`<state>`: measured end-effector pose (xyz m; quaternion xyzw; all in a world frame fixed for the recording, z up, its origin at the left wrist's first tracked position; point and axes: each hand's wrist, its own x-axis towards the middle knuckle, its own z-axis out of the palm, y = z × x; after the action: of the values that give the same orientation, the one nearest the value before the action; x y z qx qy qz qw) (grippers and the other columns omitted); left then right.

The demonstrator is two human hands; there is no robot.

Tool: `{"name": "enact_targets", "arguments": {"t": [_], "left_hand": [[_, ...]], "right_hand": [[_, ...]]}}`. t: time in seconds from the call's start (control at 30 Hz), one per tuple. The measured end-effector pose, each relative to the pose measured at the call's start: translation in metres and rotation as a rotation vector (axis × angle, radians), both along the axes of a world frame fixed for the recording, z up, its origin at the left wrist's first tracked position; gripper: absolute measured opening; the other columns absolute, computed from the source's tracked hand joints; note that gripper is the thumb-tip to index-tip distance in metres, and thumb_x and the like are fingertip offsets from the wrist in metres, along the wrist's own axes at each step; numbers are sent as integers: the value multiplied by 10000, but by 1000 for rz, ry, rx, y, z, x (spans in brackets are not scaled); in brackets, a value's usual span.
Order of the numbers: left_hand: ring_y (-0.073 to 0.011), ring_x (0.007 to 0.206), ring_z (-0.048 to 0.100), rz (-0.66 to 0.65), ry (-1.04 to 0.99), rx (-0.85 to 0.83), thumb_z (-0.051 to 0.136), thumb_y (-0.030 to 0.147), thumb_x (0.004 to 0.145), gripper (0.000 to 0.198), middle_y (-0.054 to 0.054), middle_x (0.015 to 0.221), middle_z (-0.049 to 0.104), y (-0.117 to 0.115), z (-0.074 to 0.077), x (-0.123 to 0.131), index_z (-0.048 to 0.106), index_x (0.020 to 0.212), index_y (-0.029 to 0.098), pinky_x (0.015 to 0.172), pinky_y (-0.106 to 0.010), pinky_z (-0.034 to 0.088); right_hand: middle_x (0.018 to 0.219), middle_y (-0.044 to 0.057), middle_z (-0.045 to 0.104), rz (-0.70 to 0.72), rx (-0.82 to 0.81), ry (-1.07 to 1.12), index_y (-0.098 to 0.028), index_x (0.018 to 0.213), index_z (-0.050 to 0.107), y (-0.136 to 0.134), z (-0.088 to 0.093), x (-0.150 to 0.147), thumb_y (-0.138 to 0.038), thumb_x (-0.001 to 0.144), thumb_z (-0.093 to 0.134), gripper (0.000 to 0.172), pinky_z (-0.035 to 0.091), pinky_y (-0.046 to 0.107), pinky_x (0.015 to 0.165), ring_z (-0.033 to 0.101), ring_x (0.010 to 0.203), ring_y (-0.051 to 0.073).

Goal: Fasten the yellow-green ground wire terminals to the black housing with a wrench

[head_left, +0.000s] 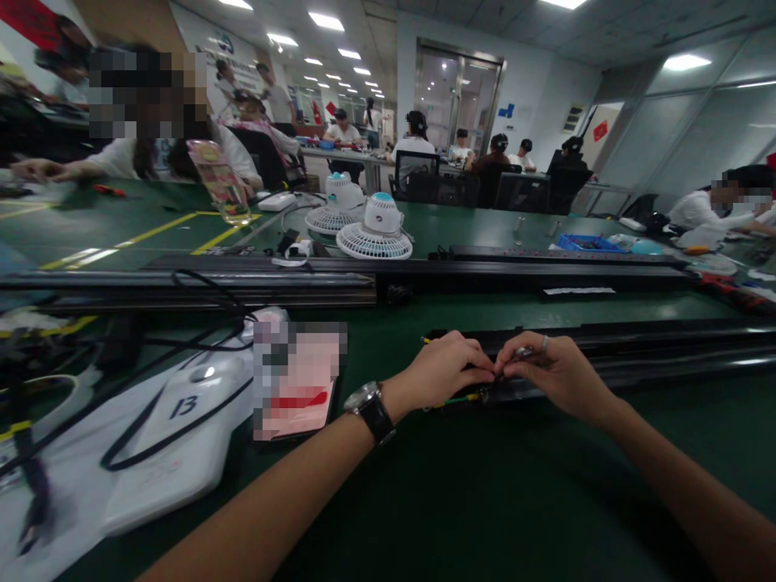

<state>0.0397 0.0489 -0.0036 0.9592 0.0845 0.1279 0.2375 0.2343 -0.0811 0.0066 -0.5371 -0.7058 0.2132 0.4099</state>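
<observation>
My left hand [452, 368], with a watch [369, 408] on its wrist, pinches at the near end of a long black bar [636, 368]. Opposite it, my right hand [549, 372] is closed too, its fingertips meeting those of the left. What the fingertips hold is too small and covered to make out. A small silvery piece [526, 351] shows at the right hand's curled fingers. Below the left hand, a yellow-green wire [457, 399] sticks out from the bar's end.
A phone [309, 380] and a white case marked 13 [182, 420] with a black cable lie to the left. Behind are long dark rails [272, 287], two white fans [376, 230], a bottle [221, 182] and a blue tray [591, 243]. Several people sit at tables around.
</observation>
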Motion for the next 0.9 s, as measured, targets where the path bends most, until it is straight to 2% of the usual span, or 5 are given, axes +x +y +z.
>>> {"name": "enact_targets", "arguments": {"t": [0.27, 0.47, 0.6, 0.73, 0.9], "left_hand": [[-201, 1025, 571, 32, 4, 19, 599, 337, 984, 155, -13, 1054, 672, -3, -1, 1, 729, 1042, 276, 870, -313, 419], [-193, 994, 583, 56, 0, 29, 598, 337, 982, 152, -14, 1021, 671, -5, 0, 2, 724, 974, 252, 868, -311, 425], [-191, 998, 581, 58, -6, 36, 592, 331, 985, 147, -8, 1009, 671, -6, 1, 1, 716, 969, 255, 875, -304, 425], [-188, 964, 587, 62, -2, 41, 603, 325, 976, 144, -8, 973, 669, -6, 1, 1, 716, 937, 244, 852, -298, 427], [-189, 956, 592, 72, -5, 43, 609, 315, 975, 129, -12, 962, 667, -5, -2, 3, 719, 980, 248, 840, -300, 428]], "right_hand": [[943, 34, 753, 88, -66, 134, -237, 1099, 667, 4, 1, 0, -214, 930, 635, 174, 596, 360, 791, 743, 833, 203], [960, 42, 731, 84, -87, 161, -237, 1171, 605, 3, 2, -4, -217, 961, 593, 211, 587, 354, 813, 726, 881, 195], [961, 40, 727, 65, -110, 143, -230, 1153, 550, 0, 7, -11, -196, 985, 543, 171, 555, 336, 817, 709, 911, 191], [902, 21, 707, 20, -124, 78, -232, 1084, 479, -1, 12, -19, -159, 996, 479, 115, 505, 304, 747, 665, 821, 168], [820, -7, 610, -51, -87, 173, -241, 959, 428, 3, 7, -30, -109, 938, 443, 134, 466, 303, 712, 579, 741, 162]]}}
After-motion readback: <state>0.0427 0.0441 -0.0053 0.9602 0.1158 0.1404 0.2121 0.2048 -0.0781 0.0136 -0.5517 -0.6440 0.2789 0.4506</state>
